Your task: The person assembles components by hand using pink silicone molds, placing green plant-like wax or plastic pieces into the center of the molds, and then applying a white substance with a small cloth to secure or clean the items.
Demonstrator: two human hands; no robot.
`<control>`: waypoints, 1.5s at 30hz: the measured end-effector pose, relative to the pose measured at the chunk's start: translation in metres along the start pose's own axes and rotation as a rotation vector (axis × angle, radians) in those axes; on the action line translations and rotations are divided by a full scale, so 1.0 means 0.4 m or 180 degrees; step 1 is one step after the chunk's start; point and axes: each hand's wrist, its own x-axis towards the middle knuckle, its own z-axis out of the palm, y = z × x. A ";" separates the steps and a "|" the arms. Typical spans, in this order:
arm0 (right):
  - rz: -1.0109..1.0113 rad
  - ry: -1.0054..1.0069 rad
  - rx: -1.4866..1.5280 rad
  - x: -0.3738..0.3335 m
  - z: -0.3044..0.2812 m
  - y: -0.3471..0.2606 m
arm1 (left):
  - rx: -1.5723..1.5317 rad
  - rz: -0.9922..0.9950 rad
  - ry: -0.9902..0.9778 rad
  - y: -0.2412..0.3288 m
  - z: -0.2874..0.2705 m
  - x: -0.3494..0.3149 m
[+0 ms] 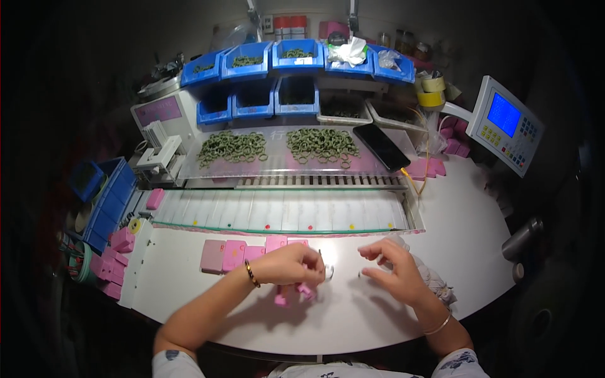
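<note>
My left hand (295, 264), with a dark beaded bracelet on its wrist, is closed in a pinch over the middle of the white table (353, 321). A thin dark tip shows at its fingers; what it belongs to I cannot make out. Beside those fingertips is a small clear, shiny round piece (329, 272). Small pink pieces (281, 300) show just below the hand. Flat pink blocks (234, 255) lie in a row behind it. My right hand (397, 272) has thumb and fingers apart, with a tiny speck near the thumb tip.
A crumpled pale cloth (438, 283) lies beside my right hand. Beyond are a glass-topped strip (283, 211), a clear tray (277, 167) with two heaps of green rings (233, 148), a black phone (381, 147), blue bins (296, 57) and a control panel (506, 123). Pink blocks (110, 264) stand left.
</note>
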 end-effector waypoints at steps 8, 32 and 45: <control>-0.0459 0.0172 -0.0341 -0.070 -0.032 -0.032 | -0.1973 0.1778 0.1434 0.190 -0.265 0.119; -0.0959 0.0605 -0.1345 -0.022 -0.130 -0.066 | -0.3669 0.0974 0.1002 -0.088 0.178 0.044; -0.1897 0.0242 -0.1654 -0.032 -0.056 -0.201 | -0.2637 0.1599 0.1475 -0.050 0.214 -0.019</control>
